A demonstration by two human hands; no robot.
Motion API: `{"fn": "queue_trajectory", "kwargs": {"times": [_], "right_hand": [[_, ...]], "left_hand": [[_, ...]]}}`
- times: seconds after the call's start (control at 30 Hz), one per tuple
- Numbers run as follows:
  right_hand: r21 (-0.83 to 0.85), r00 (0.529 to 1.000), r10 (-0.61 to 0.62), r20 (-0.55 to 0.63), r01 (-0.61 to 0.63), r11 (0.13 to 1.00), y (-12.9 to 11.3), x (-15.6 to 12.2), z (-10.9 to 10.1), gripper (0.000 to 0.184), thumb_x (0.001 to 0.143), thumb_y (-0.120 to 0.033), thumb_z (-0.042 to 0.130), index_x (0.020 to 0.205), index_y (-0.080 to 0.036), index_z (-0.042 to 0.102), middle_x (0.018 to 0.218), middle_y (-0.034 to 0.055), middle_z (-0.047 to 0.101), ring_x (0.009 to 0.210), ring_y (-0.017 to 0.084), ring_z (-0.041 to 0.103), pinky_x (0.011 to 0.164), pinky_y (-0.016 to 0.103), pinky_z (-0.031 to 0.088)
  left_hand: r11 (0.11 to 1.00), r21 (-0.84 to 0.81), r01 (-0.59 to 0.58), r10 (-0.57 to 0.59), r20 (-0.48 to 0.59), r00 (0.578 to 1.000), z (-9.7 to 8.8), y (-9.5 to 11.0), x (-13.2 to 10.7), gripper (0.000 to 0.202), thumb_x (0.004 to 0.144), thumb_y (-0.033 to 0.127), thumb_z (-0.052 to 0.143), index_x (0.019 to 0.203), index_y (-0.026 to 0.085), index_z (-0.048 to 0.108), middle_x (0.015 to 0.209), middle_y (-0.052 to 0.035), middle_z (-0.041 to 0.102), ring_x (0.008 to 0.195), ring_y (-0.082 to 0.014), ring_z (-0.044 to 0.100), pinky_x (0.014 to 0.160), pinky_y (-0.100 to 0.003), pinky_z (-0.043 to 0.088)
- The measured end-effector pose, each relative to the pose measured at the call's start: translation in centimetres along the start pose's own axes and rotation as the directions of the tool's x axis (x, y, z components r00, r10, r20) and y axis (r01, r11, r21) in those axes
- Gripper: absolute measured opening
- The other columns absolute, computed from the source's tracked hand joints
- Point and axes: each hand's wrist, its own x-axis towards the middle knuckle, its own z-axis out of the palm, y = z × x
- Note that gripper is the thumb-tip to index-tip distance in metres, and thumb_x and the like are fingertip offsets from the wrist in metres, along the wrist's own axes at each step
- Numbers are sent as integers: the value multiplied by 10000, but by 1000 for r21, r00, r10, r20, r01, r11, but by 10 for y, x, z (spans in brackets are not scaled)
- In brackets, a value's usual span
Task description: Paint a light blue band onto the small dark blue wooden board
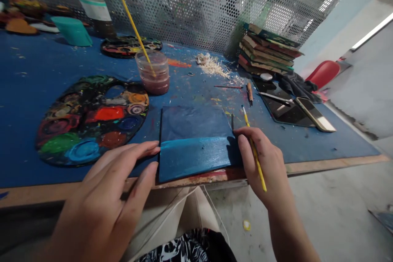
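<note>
A square board (195,141) lies at the table's front edge, its far half dark blue and its near half a brighter, wet-looking blue. My left hand (113,188) rests with fingers stretched out, fingertips touching the board's left edge. My right hand (264,163) is closed on a thin yellow-handled paintbrush (254,151), the brush end at the board's right edge. A round palette (92,118) crowded with paint of many colours lies to the left of the board.
A plastic cup (153,71) of murky water holds another yellow brush. Behind are a second palette (130,46), a teal block (72,30), wood shavings (211,64) and a stack of painted boards (267,51). A tablet (284,106) and phone (315,114) lie right. Perforated metal screen behind.
</note>
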Motion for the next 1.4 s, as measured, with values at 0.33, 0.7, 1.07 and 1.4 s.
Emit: {"fn": "queue_trajectory", "kwargs": {"times": [0.33, 0.7, 1.07, 1.4], "right_hand": [[171, 971, 158, -182, -127, 977, 13, -8, 6, 203, 954, -319, 473, 1122, -235, 552, 1012, 56, 732, 945, 200, 695, 795, 372, 527], [368, 881, -84, -465, 280, 887, -41, -11, 19, 180, 917, -217, 528, 994, -255, 686, 820, 29, 693, 703, 174, 646, 622, 350, 522], [478, 960, -141, -243, 245, 844, -64, -8, 38, 129, 896, -152, 552, 939, -236, 641, 835, -4, 666, 655, 121, 586, 582, 282, 489], [477, 956, -139, -259, 252, 842, -61, -7, 43, 168, 904, -141, 485, 903, -234, 624, 770, 3, 663, 654, 157, 619, 610, 338, 509]], "left_hand": [[999, 18, 41, -40, -44, 998, 0, 0, 9, 210, 920, 285, 520, 1122, 293, 577, 1089, 18, 616, 1032, -206, 579, 960, -378, 459], [936, 157, -317, 323, -17, 946, -10, -5, 3, 84, 887, 241, 574, 928, 269, 642, 759, 11, 657, 752, -182, 530, 698, -315, 444], [944, 121, -308, 295, 108, 949, -9, -3, 16, 91, 883, 305, 587, 932, 258, 648, 769, 20, 649, 713, -178, 531, 635, -334, 413], [922, 148, -358, 357, 32, 933, -8, -7, 9, 160, 815, 285, 710, 957, 244, 649, 790, 35, 664, 738, -140, 581, 738, -317, 465]]}}
